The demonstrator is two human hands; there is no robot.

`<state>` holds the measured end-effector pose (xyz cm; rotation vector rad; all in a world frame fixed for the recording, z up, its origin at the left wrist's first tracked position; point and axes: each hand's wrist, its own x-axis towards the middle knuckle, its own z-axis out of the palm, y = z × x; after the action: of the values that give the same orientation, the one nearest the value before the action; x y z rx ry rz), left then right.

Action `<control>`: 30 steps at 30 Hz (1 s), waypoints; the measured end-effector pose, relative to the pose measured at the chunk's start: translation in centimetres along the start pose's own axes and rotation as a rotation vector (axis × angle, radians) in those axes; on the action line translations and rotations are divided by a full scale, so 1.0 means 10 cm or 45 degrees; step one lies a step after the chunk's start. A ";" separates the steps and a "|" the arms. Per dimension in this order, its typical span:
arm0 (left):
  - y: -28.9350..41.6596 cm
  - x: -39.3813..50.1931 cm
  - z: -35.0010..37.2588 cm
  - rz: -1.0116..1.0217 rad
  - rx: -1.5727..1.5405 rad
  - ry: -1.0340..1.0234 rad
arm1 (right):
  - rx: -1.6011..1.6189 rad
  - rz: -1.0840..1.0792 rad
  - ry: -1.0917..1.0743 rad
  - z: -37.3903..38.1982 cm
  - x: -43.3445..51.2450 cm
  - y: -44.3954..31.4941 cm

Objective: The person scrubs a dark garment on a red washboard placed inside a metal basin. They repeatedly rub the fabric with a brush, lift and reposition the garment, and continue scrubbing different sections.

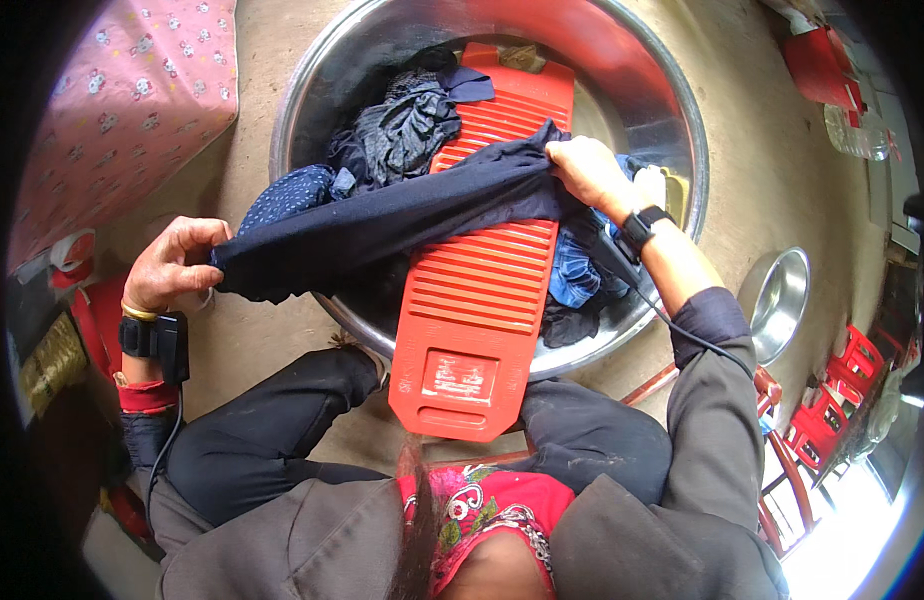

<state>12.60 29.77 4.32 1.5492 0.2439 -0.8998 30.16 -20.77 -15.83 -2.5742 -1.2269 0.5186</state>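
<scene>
A dark navy garment (pixel 387 217) is stretched slantwise over a red plastic washboard (pixel 477 277). My left hand (pixel 181 262) pinches its lower end, out past the left rim of a large metal basin (pixel 698 187). At the garment's other end, my right hand (pixel 593 172) grips the cloth above the washboard. The washboard leans in the basin, its near end over the rim between my knees. Grey and dark clothes (pixel 409 127) lie in a heap to its left, with a dotted blue cloth (pixel 289 195) by the rim. Blue denim (pixel 574 266) lies to its right.
A smaller metal bowl (pixel 781 300) is on the floor at the right. Beyond it are red plastic stools (pixel 829 412) and a clear plastic bottle (pixel 856 135). A pink patterned cloth (pixel 147 97) hangs at the upper left. A reddish chair frame (pixel 788 472) stands beside my right arm.
</scene>
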 end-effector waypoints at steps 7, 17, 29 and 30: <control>-0.20 0.03 -0.02 0.204 0.467 0.581 | -0.105 0.338 0.397 -0.36 -0.25 0.12; 0.34 -0.04 0.47 0.574 0.758 0.163 | 0.180 0.481 0.803 -0.27 0.50 0.83; -1.08 0.97 1.41 0.630 1.313 -0.285 | 0.281 0.757 0.320 0.38 0.31 1.08; -1.14 0.96 1.40 0.658 1.216 -0.211 | 0.374 0.810 0.326 0.39 0.34 1.05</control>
<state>6.37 16.11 -9.51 2.2277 -0.7885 -0.7409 37.82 -24.34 -23.91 -2.6219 -0.2098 0.4202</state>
